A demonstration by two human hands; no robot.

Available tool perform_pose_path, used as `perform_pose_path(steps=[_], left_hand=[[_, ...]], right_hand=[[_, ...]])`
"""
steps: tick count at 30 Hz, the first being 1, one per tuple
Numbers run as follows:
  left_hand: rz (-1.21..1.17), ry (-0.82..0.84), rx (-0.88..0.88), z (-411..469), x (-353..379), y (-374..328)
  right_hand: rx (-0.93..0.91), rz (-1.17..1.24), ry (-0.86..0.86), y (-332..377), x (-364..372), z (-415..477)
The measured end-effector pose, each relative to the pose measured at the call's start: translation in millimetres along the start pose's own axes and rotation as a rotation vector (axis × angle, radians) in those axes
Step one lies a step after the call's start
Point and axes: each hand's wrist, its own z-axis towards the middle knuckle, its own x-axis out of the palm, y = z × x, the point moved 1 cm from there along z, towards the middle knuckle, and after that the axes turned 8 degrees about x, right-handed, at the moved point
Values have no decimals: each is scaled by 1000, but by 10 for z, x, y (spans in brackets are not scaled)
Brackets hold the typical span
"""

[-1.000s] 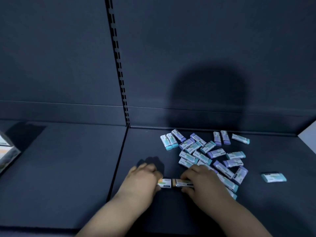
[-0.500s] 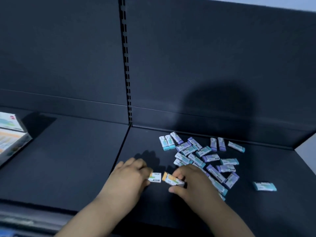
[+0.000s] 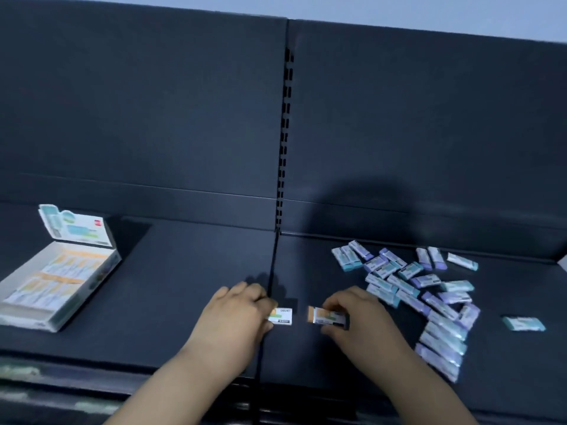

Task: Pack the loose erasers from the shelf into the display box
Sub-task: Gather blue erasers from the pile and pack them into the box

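Observation:
On the dark shelf my left hand (image 3: 236,314) pinches one orange-tipped eraser (image 3: 281,316) in a white sleeve. A hand's width to its right, my right hand (image 3: 359,317) pinches a second orange-tipped eraser (image 3: 325,315). Both erasers sit low over the shelf near its front. A heap of several loose blue and purple erasers (image 3: 411,283) lies right of my right hand. One teal eraser (image 3: 523,323) lies apart at the far right. The open display box (image 3: 58,280), its lid flap raised, stands at the left with rows of orange erasers inside.
A slotted upright (image 3: 283,142) splits the dark back panel, and a seam runs forward between the two shelf boards under my left hand. The shelf's front lip (image 3: 92,378) runs along the bottom. Bare shelf surface (image 3: 184,271) lies between the box and my hands.
The two erasers, end to end a second ago, have come apart as my hands separated. The view has swung left, bringing the display box fully into sight.

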Motion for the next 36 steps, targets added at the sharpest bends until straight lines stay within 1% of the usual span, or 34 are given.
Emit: perform_pose_path(steps=[6, 8, 12, 15, 19, 26, 30, 36], left_hand=[[-18, -101, 18, -564, -211, 1022], [-41, -113, 15, -760, -260, 1345], [-85, -96, 19, -1029, -344, 1769], [-100, -86, 7, -1160, -383, 1938], [-108, -76, -62, -1328, -401, 2073], [-87, -28, -195, -1530, -517, 2293], [-89, 28, -279, -1624, -569, 2497], [-116, 54, -304, -1772, -659, 2777]], right_hand=[[38, 41, -63, 937, 604, 84], [45, 56, -61, 1239, 804, 99], [52, 81, -45, 1646, 1034, 91], [59, 72, -22, 1835, 1114, 100], [43, 62, 13, 2000, 1218, 190], [-68, 107, 110, 2201, 1325, 419], [-101, 140, 141, 2294, 1398, 530], [-95, 184, 154, 2574, 1575, 568]])
